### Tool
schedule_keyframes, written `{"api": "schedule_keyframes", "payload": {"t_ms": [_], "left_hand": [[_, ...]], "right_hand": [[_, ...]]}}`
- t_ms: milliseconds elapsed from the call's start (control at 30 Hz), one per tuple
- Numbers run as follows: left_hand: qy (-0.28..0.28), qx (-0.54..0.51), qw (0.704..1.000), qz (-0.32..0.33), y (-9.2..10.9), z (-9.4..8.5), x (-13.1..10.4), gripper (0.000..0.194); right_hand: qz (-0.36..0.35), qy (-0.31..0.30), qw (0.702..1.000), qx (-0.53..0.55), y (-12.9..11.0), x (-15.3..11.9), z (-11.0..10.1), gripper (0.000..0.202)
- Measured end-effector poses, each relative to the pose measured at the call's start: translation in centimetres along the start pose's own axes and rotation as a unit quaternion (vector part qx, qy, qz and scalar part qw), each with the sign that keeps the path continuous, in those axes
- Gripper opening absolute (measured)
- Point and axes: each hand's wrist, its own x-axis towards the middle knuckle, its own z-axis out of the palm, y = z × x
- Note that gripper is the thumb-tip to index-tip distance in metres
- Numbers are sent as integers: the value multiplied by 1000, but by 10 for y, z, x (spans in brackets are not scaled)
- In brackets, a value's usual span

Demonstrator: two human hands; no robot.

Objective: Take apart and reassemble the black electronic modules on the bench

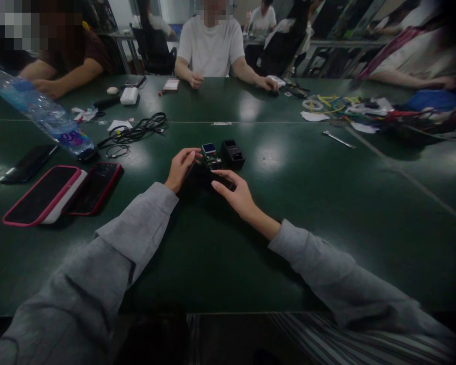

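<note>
A small circuit board with a little screen (209, 148) lies on the dark green table between my hands. Beside its right edge sits a black plastic case (233, 153) with openings in its face. My left hand (181, 167) is at the board's left side, fingers loosely bent and their tips close to it; whether they touch it I cannot tell. Just in front of the board, my right hand (233, 191) has its thumb and fingers apart. The dark area under the right hand is too dim to make out.
To the left are several phones, including a pink-edged one (43, 195) and a red-edged one (97, 188), a tilted plastic bottle (41, 109) and a coiled black cable (144, 126). A wrench (339, 139) and tangled wires (338, 106) lie right. People sit around the table.
</note>
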Motion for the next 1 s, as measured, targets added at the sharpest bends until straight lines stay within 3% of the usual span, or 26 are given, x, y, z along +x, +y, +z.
{"api": "schedule_keyframes", "payload": {"t_ms": [133,233,400,533,667,767,900,1000], "left_hand": [[-62,-86,991,-84,17,13,-30,72],[-84,-114,985,-101,25,23,-50,89],[-90,-163,976,-117,26,28,-62,71],[-144,-176,962,-150,25,23,-60,62],[-154,-182,954,-180,27,19,-55,60],[-158,-182,952,-186,30,18,-53,61],[-152,-175,956,-182,34,17,-53,65],[-154,-160,961,-164,32,17,-53,68]], "right_hand": [[114,15,985,129,6,3,2,43],[164,-1,966,201,8,4,3,43],[208,-34,942,262,9,3,4,38],[214,-62,938,265,9,6,3,41],[186,-85,943,263,10,6,11,46],[154,-39,960,230,10,0,21,45],[77,30,993,79,9,-12,27,49],[16,61,998,-24,6,-14,20,47]]}}
